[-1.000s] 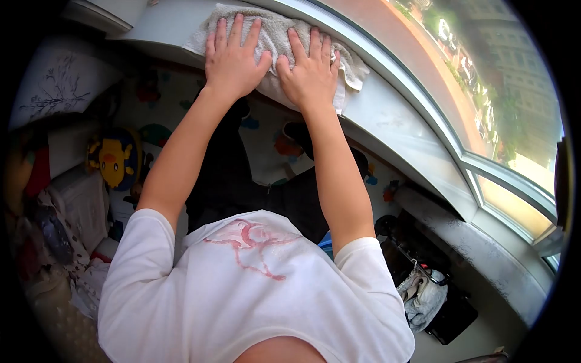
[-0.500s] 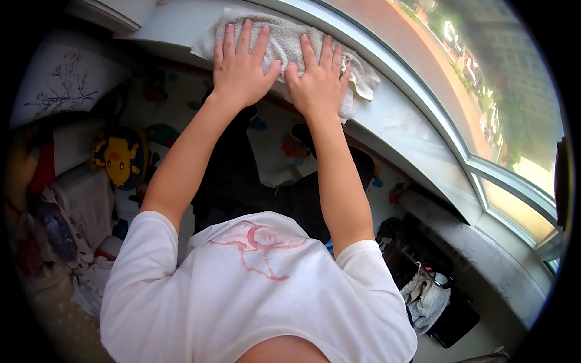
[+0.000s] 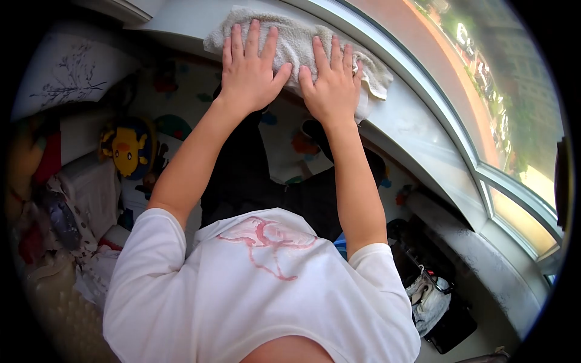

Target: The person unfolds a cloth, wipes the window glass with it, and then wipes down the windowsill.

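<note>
A pale, rough-textured towel (image 3: pixel 296 37) lies spread on the white windowsill (image 3: pixel 417 148), close along the window frame. My left hand (image 3: pixel 249 69) rests flat on its left half with the fingers stretched apart. On the right half lies my right hand (image 3: pixel 331 85), palm down and fingers spread. The two thumbs point toward each other with a small gap between them. Part of the towel's near edge hangs over the sill below my right hand, and its right end is bunched up.
The window (image 3: pixel 478 78) curves along the upper right. To the left are a yellow cartoon-faced item (image 3: pixel 126 152), a clear plastic box (image 3: pixel 91 187) and piled cloths. A black open case (image 3: pixel 448 327) with grey cloth sits at lower right. Patterned flooring lies below the sill.
The whole view has shifted slightly, so the hands, towel and sill appear a little further right. Both hands stay flat on the towel in nearly the same places.
</note>
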The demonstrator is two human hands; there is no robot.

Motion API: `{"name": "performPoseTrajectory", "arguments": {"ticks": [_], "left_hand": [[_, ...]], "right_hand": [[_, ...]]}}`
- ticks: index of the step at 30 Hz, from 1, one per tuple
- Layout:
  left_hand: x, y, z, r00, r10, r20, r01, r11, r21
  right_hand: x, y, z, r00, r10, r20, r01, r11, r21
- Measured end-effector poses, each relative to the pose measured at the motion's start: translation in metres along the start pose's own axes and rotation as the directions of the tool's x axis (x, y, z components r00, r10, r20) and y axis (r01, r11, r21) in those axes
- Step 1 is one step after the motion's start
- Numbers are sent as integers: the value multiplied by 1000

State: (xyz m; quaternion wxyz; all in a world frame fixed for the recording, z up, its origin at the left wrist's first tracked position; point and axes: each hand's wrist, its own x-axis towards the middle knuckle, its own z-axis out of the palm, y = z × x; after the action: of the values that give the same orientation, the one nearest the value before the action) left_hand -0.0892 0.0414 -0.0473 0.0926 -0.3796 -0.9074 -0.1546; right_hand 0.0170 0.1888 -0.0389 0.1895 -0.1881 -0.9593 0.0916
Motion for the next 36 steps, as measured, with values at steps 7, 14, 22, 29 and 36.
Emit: {"name": "performPoseTrajectory", "arguments": {"ticks": [7, 14, 22, 29, 36], "left_hand": [[37, -14, 21, 995, -97, 8, 96, 991, 90], [3, -15, -6, 991, -100, 93, 95, 994, 52], [39, -36, 19, 993, -101, 67, 92, 988, 122], [15, -24, 0, 993, -113, 37, 111, 992, 59], [12, -32, -3, 997, -56, -49, 58, 998, 38]], "right_hand": [[34, -5, 19, 1000, 4, -6, -4, 1000, -16], [16, -12, 11, 999, -37, 1, 37, 999, -19], [39, -12, 18, 999, -38, 4, 38, 998, -58], [26, -14, 14, 996, -80, 30, 81, 996, -44], [39, -5, 12, 979, -185, 90, 187, 982, -22]]}}
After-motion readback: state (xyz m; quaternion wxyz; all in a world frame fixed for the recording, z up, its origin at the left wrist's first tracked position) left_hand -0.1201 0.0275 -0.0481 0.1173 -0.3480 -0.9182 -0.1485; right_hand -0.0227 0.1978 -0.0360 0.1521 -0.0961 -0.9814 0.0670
